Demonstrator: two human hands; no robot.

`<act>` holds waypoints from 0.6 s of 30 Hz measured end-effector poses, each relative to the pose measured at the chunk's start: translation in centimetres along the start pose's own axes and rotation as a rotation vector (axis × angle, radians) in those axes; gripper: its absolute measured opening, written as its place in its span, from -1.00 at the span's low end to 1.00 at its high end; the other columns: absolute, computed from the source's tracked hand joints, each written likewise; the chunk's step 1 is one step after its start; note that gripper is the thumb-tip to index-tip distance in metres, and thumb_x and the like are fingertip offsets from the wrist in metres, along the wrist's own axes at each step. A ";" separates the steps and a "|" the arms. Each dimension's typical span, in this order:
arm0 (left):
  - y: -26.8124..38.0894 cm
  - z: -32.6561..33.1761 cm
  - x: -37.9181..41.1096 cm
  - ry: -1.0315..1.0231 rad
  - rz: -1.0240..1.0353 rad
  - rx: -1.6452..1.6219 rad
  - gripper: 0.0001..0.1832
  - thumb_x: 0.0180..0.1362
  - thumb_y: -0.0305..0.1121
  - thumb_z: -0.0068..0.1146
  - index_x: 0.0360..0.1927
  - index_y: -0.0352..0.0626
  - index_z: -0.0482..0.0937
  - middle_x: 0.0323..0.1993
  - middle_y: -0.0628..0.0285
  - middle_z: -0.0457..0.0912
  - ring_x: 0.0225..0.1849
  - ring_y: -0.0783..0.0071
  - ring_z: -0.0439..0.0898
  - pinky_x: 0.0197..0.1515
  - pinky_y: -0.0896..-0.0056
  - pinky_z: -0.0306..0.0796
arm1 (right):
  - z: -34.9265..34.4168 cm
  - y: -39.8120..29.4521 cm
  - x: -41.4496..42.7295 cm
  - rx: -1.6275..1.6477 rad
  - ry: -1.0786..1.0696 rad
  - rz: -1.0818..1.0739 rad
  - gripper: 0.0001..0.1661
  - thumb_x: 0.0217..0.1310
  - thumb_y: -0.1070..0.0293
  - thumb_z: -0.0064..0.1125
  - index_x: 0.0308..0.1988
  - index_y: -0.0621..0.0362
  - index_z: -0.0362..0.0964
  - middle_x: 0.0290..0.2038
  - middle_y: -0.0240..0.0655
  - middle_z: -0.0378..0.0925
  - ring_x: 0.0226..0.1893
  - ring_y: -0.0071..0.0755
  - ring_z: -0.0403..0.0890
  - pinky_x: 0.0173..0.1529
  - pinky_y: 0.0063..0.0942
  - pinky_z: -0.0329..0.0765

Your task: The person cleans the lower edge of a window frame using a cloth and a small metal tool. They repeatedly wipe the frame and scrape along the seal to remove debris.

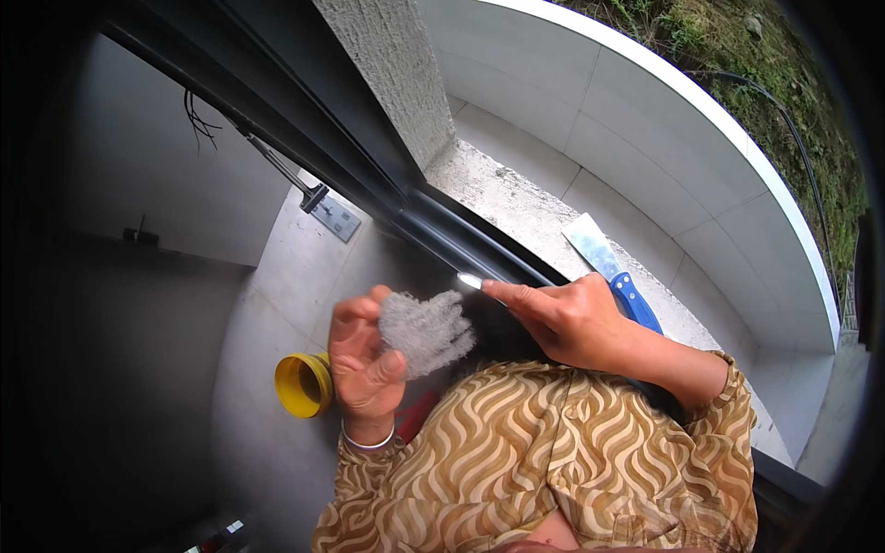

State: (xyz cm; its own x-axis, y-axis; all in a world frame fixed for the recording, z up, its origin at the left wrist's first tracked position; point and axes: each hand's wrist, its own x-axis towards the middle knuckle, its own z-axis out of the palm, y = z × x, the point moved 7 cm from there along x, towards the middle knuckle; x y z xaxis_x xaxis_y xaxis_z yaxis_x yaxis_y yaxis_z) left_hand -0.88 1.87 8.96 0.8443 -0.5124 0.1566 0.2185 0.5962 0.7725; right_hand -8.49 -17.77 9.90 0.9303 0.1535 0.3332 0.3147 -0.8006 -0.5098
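A wad of grey steel wool is held between the thumb and fingers of my left hand. In my right hand is a slim metal blade, its shiny tip pointing left past the forefinger. The fist hides the rest of that tool. The blade's tip is close to the dark metal window frame; I cannot tell whether it touches. Beyond my right wrist, a putty knife with a blue handle lies on the rough, pale outer sill.
A yellow bucket is on the tiled floor at left. Farther back, a flat mop leans with its pad on the floor. Loose wires hang nearby. Outside stands a tiled parapet, with a grassy slope behind it.
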 end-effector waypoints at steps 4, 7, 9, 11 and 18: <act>2.7 0.5 0.6 0.011 0.208 0.081 -0.38 0.06 -0.49 0.38 0.18 0.04 0.36 -0.07 0.06 0.42 -0.05 0.28 0.48 0.02 0.30 0.42 | 2.9 -0.6 -0.6 0.077 -0.342 0.044 -0.50 0.09 0.33 0.20 0.10 -0.02 0.54 -0.69 -0.17 0.48 -0.70 -0.08 0.52 -0.60 -0.17 0.39; 3.3 1.1 0.1 -0.198 0.284 0.113 -0.40 0.07 -0.57 0.31 0.17 0.15 0.40 0.06 0.03 0.38 0.11 0.10 0.52 0.15 0.03 0.50 | 4.7 -0.5 0.2 0.053 -0.357 0.068 -0.48 0.04 0.38 0.19 0.09 -0.01 0.54 -0.67 -0.13 0.50 -0.66 -0.01 0.55 -0.56 -0.13 0.42; 3.9 2.6 -0.7 -0.222 0.327 0.122 -0.38 0.04 -0.56 0.33 0.14 0.27 0.43 -0.01 0.06 0.38 0.05 0.09 0.53 0.14 0.00 0.50 | 6.1 -0.5 0.9 0.077 -0.262 -0.001 -0.57 0.16 0.34 0.21 0.07 0.00 0.55 -0.68 -0.21 0.49 -0.71 -0.14 0.51 -0.62 -0.27 0.36; 4.7 4.2 -1.5 -0.333 0.398 0.096 -0.38 0.03 -0.57 0.34 0.12 0.32 0.45 -0.05 0.10 0.38 0.02 0.10 0.53 0.15 0.01 0.50 | 6.7 -0.7 1.5 0.169 -0.206 0.008 -0.58 0.17 0.34 0.21 0.07 0.03 0.54 -0.67 -0.19 0.50 -0.68 -0.13 0.52 -0.61 -0.26 0.38; 7.1 7.8 -4.3 -0.888 0.257 -0.212 -0.58 0.12 -0.70 0.24 -0.05 0.11 0.67 -0.16 0.08 0.49 -0.07 0.23 0.58 0.01 0.13 0.48 | 2.9 -2.1 1.8 0.566 0.183 -0.136 -0.44 0.10 0.64 0.23 0.14 0.18 0.47 -0.31 -0.16 0.69 -0.55 -0.26 0.67 -0.48 -0.44 0.54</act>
State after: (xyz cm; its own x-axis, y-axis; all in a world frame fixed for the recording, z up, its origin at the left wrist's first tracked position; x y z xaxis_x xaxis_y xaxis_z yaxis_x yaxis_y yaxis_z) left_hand -6.80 3.54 18.58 0.2172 -0.5804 0.7848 0.2356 0.8114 0.5349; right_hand -6.93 -14.15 9.28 0.8429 0.0901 0.5304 0.5265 -0.3413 -0.7787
